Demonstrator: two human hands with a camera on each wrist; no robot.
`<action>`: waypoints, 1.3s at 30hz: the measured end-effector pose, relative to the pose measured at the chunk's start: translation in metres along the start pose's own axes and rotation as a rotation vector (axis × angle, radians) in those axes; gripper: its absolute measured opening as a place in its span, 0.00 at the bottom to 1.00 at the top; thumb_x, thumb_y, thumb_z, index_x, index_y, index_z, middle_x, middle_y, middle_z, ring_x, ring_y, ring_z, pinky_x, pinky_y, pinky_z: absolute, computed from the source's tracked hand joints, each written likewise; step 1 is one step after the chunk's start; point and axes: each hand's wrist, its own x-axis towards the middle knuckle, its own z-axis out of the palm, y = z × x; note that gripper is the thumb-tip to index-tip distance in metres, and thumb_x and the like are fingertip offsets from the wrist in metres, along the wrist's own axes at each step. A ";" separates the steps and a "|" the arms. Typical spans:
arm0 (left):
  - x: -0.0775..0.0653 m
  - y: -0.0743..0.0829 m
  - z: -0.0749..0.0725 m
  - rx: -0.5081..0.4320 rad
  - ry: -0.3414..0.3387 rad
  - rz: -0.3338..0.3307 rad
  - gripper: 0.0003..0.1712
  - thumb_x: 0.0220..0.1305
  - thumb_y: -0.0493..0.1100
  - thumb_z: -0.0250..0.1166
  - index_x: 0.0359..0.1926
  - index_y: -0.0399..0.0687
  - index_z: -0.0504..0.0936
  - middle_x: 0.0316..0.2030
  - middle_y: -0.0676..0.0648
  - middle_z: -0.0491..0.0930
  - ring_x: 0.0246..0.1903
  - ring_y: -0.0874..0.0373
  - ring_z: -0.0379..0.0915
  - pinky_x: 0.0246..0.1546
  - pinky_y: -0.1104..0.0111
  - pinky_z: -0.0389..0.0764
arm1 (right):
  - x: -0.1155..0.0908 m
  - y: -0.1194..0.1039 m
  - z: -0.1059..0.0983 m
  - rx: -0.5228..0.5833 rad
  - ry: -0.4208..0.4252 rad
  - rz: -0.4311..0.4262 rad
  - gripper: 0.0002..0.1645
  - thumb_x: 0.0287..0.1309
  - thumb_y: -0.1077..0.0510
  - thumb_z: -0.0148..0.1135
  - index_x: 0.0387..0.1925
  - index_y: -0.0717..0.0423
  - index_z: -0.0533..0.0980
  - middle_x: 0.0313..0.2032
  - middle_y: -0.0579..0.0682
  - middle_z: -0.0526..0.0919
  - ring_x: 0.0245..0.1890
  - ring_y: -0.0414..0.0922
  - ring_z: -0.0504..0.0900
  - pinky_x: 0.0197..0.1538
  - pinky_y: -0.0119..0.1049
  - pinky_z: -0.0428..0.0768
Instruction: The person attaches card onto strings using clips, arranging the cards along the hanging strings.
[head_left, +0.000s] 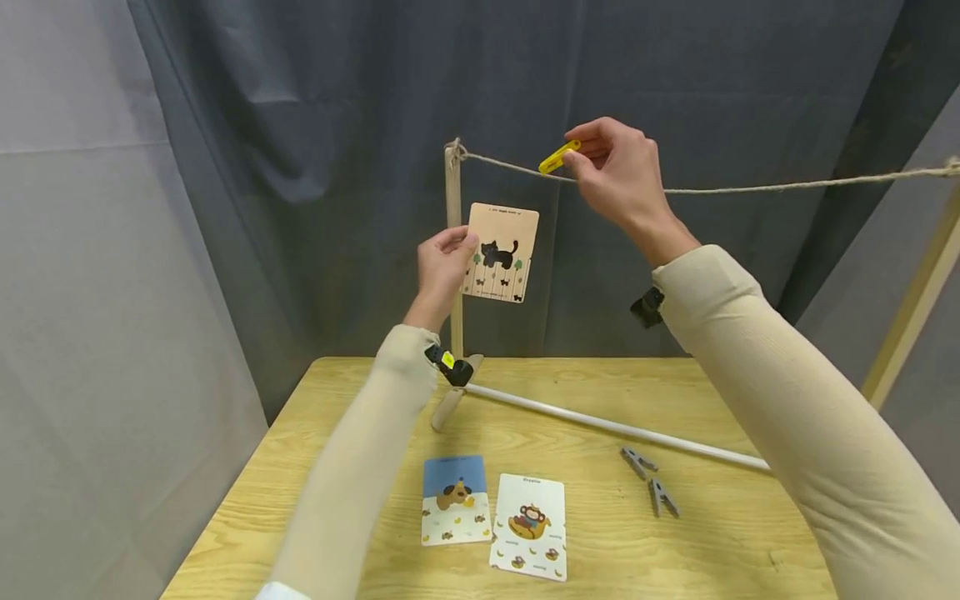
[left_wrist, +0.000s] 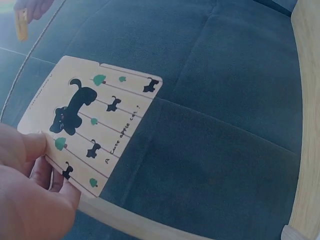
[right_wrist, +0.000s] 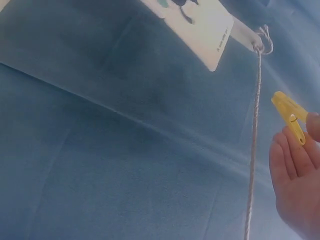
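Note:
My left hand (head_left: 444, 268) pinches the left edge of a peach card (head_left: 501, 242) printed with a black cat. The card hangs upright just below the string (head_left: 780, 187), near the left wooden post (head_left: 453, 192). In the left wrist view the thumb lies on the printed face of the card (left_wrist: 82, 120). My right hand (head_left: 618, 171) holds a yellow clothespin (head_left: 559, 157) between thumb and fingers, right at the string in the head view. The right wrist view shows the clothespin (right_wrist: 290, 115) beside the string (right_wrist: 254, 145), apart from it.
On the wooden table (head_left: 360, 467) lie a blue-and-white dog card (head_left: 455, 500) and a white monkey card (head_left: 528, 527). Two grey clothespins (head_left: 639, 462) lie to their right. A white rod (head_left: 600, 423) runs along the stand's base, with another post (head_left: 918, 292) at the right.

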 end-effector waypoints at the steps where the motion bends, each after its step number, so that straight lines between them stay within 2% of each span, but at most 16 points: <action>1: 0.001 0.000 0.001 -0.006 0.005 -0.006 0.15 0.71 0.43 0.69 0.55 0.43 0.87 0.49 0.44 0.87 0.46 0.58 0.81 0.46 0.68 0.80 | 0.003 -0.001 0.001 -0.006 0.003 0.004 0.19 0.71 0.51 0.63 0.58 0.51 0.82 0.50 0.48 0.88 0.44 0.40 0.85 0.49 0.30 0.82; 10: 0.004 -0.001 0.015 -0.053 -0.002 -0.058 0.18 0.73 0.46 0.67 0.59 0.46 0.86 0.55 0.46 0.84 0.56 0.54 0.79 0.58 0.63 0.80 | 0.021 -0.003 0.009 -0.007 0.005 0.053 0.16 0.69 0.56 0.61 0.54 0.54 0.84 0.45 0.50 0.87 0.40 0.41 0.82 0.44 0.30 0.81; 18: 0.006 -0.003 0.025 -0.075 0.007 -0.076 0.19 0.74 0.46 0.65 0.61 0.46 0.85 0.56 0.46 0.84 0.58 0.55 0.79 0.58 0.65 0.80 | 0.032 -0.002 0.013 0.010 0.028 0.081 0.14 0.67 0.59 0.60 0.49 0.55 0.86 0.44 0.51 0.87 0.39 0.42 0.79 0.42 0.31 0.78; 26: 0.012 0.003 0.031 -0.105 0.022 -0.082 0.19 0.74 0.45 0.66 0.61 0.46 0.85 0.58 0.46 0.84 0.59 0.55 0.79 0.58 0.65 0.80 | 0.040 -0.004 0.015 -0.007 0.063 0.081 0.13 0.66 0.61 0.60 0.44 0.56 0.89 0.42 0.51 0.90 0.38 0.41 0.79 0.39 0.30 0.76; 35: 0.015 0.005 0.031 -0.120 0.023 -0.108 0.18 0.73 0.45 0.67 0.60 0.47 0.86 0.57 0.47 0.85 0.59 0.57 0.80 0.58 0.66 0.80 | 0.040 -0.009 0.024 0.005 0.004 0.072 0.15 0.65 0.63 0.58 0.44 0.54 0.89 0.44 0.50 0.90 0.40 0.42 0.82 0.38 0.30 0.79; 39: 0.017 0.005 0.031 -0.123 0.031 -0.098 0.18 0.73 0.45 0.67 0.60 0.47 0.86 0.57 0.47 0.85 0.59 0.57 0.79 0.59 0.67 0.79 | 0.040 -0.009 0.027 -0.004 -0.009 0.071 0.15 0.65 0.64 0.58 0.44 0.53 0.89 0.44 0.50 0.91 0.40 0.42 0.82 0.37 0.30 0.78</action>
